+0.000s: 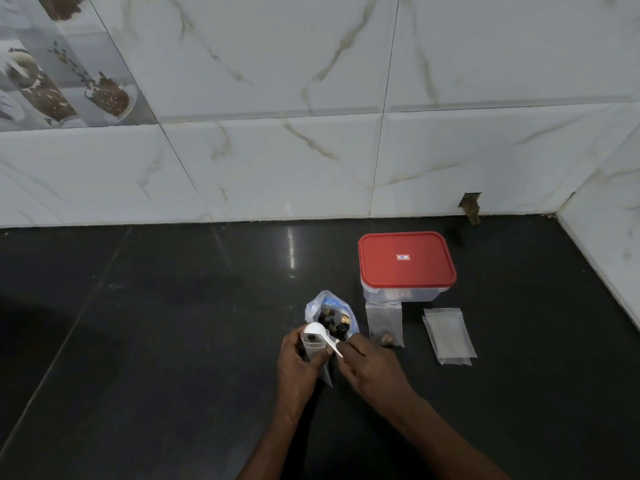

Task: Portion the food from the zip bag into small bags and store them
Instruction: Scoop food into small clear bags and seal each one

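Left hand (297,355) grips small bag (314,348) near-centre, right hand (372,363) pinches white scoop (314,330) over its mouth, zip bag (330,315) just behind; tip slowly, keep mouth spread.

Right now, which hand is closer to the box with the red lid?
Right. The right hand, pinching the white spoon, sits nearer the person and left of the red-lidded box; the left hand, holding a small bag, is farther left.
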A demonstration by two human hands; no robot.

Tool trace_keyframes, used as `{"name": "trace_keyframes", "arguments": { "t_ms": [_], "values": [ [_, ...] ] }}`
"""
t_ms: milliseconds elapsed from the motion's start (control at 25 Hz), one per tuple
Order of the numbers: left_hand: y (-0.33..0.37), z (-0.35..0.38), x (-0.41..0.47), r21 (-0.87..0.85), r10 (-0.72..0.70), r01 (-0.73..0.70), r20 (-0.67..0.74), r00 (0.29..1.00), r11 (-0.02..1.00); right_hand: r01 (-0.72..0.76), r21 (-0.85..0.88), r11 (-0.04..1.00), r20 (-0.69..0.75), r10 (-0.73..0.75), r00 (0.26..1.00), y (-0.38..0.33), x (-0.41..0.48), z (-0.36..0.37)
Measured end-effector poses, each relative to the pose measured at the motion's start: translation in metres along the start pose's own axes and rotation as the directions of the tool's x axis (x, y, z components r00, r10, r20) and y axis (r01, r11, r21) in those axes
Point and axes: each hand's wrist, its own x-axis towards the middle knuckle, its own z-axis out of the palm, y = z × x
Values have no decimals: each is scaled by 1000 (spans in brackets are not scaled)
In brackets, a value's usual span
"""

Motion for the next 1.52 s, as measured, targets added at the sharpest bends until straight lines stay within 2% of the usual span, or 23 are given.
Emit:
{"name": "trace_keyframes", "arguments": {
  "t_ms": [200,280,320,400,480,560,640,720,760,800,840,880,920,960,1000,1080,1240,1400,1520],
  "values": [
    [-2,1,0,-1,-8,8,2,1000,1000,48,-46,998,-125,-54,991,9,-3,1],
    [-2,1,0,3,-8,8,10,1000,1000,-18,57,998,-137,26,990,11,0,-2],
    [-3,1,0,6,-9,9,14,1000,1000,-105,153,983,-143,128,981,12,4,-4],
    [-2,0,0,12,-11,10,17,1000,1000,-331,405,852,-90,397,913,13,13,-13],
    [-2,-1,1,12,-7,6,17,1000,1000,-492,607,625,52,586,809,15,20,-21],
    [-1,-2,0,8,2,-2,17,1000,1000,-585,674,452,161,683,713,19,24,-24],
    [0,-3,-2,4,18,-18,6,1000,1000,-652,692,311,279,717,639,22,28,-22],
    [2,-4,-5,-13,37,-37,1,999,999,-695,680,235,366,713,599,22,31,-19],
    [3,-4,-7,-26,38,-38,4,999,999,-722,627,293,355,717,600,22,33,-18],
    [5,-3,-9,-44,41,-40,7,999,998,-752,493,439,303,723,620,21,33,-19],
    [8,-2,-11,-58,47,-46,8,999,997,-741,306,598,215,715,665,20,31,-22],
    [11,0,-13,-72,59,-58,12,998,996,-686,177,706,124,675,727,15,28,-27],
    [13,1,-14,-77,75,-74,17,997,994,-608,179,773,57,609,791,8,25,-32],
    [16,3,-16,-77,89,-87,24,996,993,-527,254,811,45,534,844,-2,24,-38],
    [20,4,-17,-79,100,-98,31,994,992,-457,346,819,60,467,882,-11,23,-42],
    [24,7,-16,-80,115,-111,45,992,991,-424,453,784,151,401,904,-24,27,-42],
    [30,7,-12,-117,100,-84,132,986,990,-473,494,730,125,479,869,-9,31,-33],
    [34,1,-13,-123,54,-34,160,986,992,-459,567,684,74,512,856,3,30,-44],
    [37,0,-18,-153,51,-21,192,980,988,-466,631,621,40,574,818,6,28,-46]
  ]
}}
